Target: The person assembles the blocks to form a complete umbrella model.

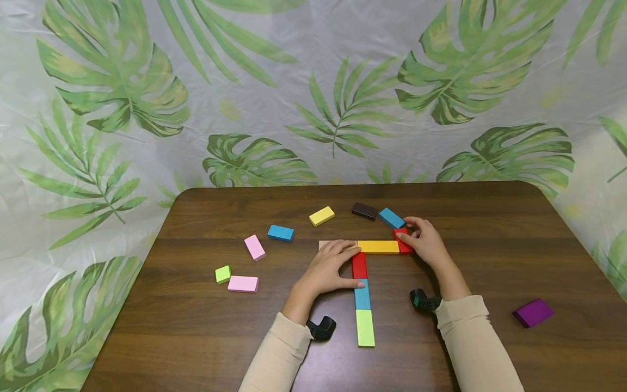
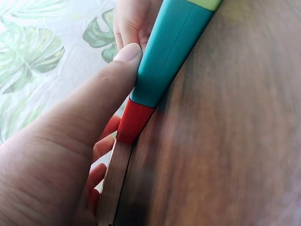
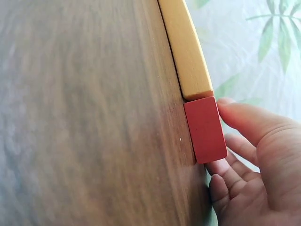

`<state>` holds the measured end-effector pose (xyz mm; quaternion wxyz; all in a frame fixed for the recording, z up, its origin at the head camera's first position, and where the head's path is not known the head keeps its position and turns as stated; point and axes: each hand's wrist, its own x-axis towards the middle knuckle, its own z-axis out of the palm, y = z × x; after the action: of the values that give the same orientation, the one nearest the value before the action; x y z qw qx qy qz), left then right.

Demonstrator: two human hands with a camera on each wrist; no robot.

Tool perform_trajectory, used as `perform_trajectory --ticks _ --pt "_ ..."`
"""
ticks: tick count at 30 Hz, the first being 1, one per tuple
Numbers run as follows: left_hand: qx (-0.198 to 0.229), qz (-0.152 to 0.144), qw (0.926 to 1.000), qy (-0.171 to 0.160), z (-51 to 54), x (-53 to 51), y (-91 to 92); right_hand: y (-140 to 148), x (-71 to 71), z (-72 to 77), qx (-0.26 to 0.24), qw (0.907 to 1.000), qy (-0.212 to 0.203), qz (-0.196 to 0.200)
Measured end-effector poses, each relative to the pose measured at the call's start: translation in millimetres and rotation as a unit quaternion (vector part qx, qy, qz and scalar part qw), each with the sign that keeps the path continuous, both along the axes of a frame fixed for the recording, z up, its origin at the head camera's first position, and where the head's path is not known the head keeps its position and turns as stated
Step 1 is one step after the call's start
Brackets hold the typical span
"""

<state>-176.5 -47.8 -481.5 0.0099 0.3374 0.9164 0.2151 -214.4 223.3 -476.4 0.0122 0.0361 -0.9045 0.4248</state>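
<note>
Flat blocks form a T shape on the table. Its stem is a red block (image 1: 360, 265), a blue block (image 1: 362, 295) and a lime block (image 1: 365, 328); its bar is a natural wood block (image 2: 115, 176), a yellow-orange block (image 1: 379, 247) and a second red block (image 1: 404, 240) at the right end. My left hand (image 1: 327, 269) rests over the wood block with fingers extended, its thumb touching the blue block's side. At the bar's right end my right hand (image 1: 428, 243) pinches the second red block (image 3: 206, 131), which stands crosswise against the yellow-orange block.
Behind the bar lie a blue block (image 1: 392, 218), a dark brown block (image 1: 364, 211) and a yellow block (image 1: 321, 216). Leftward are another blue block (image 1: 281, 233), pink blocks (image 1: 243, 283) and a small lime block (image 1: 222, 274). A purple block (image 1: 533, 313) is far right.
</note>
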Motion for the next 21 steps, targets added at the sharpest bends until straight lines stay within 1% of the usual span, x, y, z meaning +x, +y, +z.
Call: perform_trajectory --ticks 10,18,21 --pt "-0.002 0.003 1.0000 -0.003 0.0 -0.2 0.2 -1.4 0.3 -0.9 0.003 1.0000 0.007 -0.005" --pt "-0.002 0.003 1.0000 -0.003 -0.2 -0.5 0.1 -3.0 4.1 -0.5 0.016 0.9997 0.005 -0.019" --pt "-0.003 0.004 1.0000 -0.003 -0.6 -0.6 0.2 -3.2 4.9 -0.3 0.016 0.9997 0.006 -0.018"
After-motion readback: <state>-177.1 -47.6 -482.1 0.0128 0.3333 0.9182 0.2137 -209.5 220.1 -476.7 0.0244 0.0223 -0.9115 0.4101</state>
